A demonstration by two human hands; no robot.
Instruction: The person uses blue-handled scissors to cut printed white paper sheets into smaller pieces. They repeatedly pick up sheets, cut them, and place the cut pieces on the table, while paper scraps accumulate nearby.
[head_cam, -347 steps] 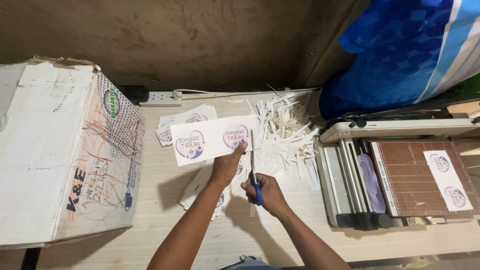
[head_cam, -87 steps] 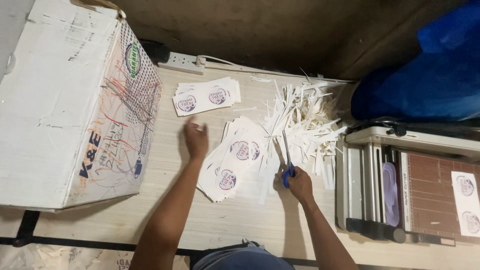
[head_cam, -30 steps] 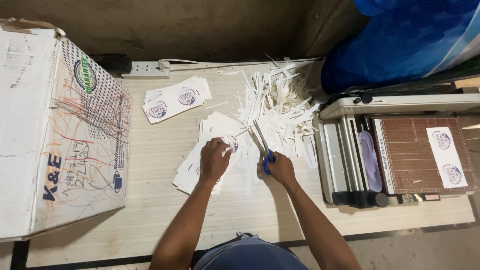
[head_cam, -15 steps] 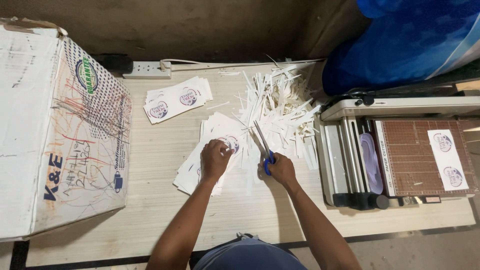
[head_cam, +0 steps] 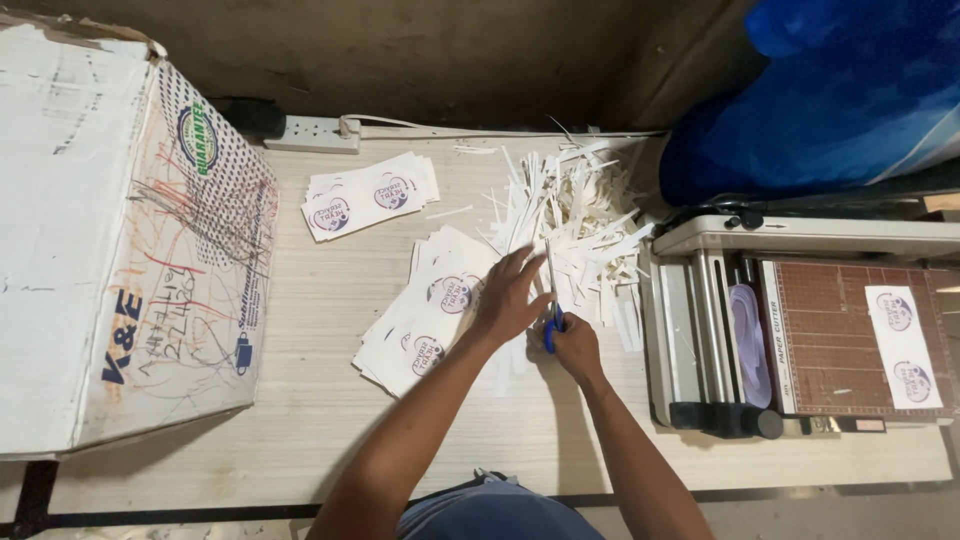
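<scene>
Right hand grips scissors; left hand presses uncut labels. Trimmed stack far left; offcuts piled.

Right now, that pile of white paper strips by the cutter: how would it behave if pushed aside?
The paper strips look thin and loosely tangled, so they would probably scatter rather than slide as one. Many curl upward, which suggests they are very light and floppy. Some might snag against the paper cutter beside them.

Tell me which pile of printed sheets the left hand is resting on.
The left hand rests on the large fanned-out pile at mid-table, beside the paper strips; the small stack near the power strip lies untouched.
</scene>
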